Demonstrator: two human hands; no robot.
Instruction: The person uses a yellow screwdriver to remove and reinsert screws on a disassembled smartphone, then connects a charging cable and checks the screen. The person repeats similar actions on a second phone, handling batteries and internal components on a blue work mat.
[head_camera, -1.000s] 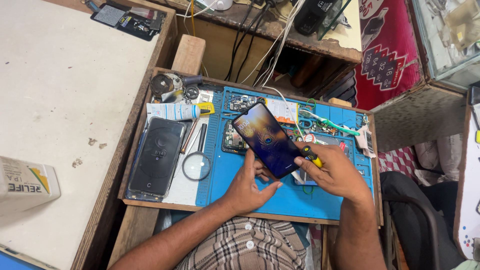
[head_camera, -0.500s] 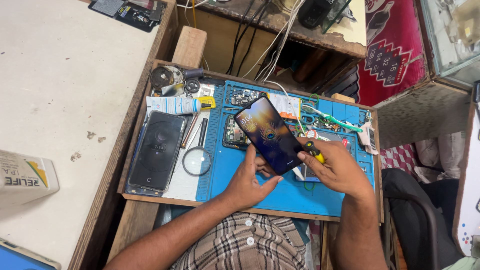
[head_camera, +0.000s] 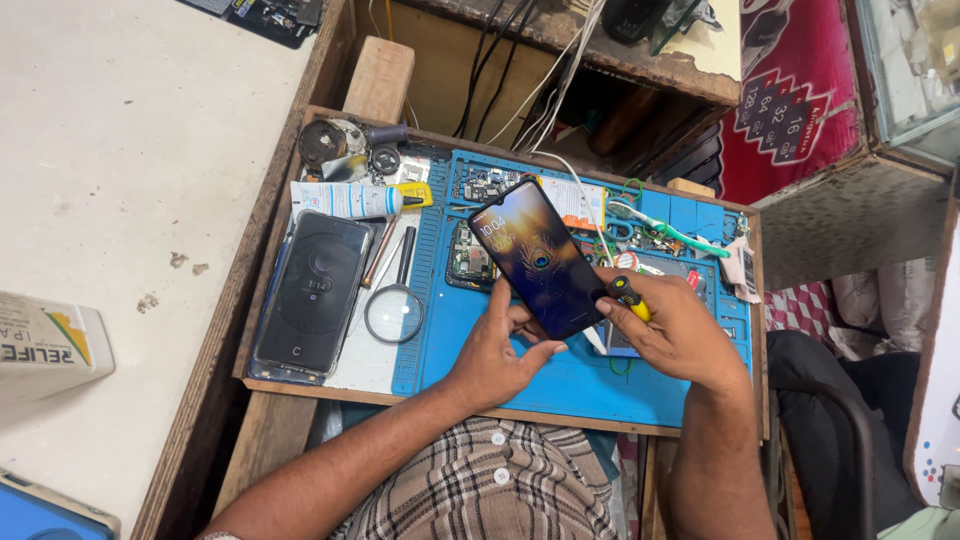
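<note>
The left hand was closed on the lit smartphone, gripping its lower end from underneath, with the thumb on the near edge. The right hand touched the phone's right edge with its fingertips, and at the same time it was clamped on a small yellow-and-black screwdriver, which stood up between the fingers. The phone was lifted and tilted above the blue work mat, between the two hands.

To do this step well, I think the phone should stay supported from below by the left hand, and the screwdriver tip should be kept away from the glass, because it was just beside the screen.

Counted: two phones, the lit one and a dark phone lying flat, well to the left of the left hand. One magnifying glass lay between that dark phone and the left hand. One white tube lay beyond the dark phone. One green tool lay beyond the right hand. One open circuit board was partly hidden behind the lit phone.
</note>
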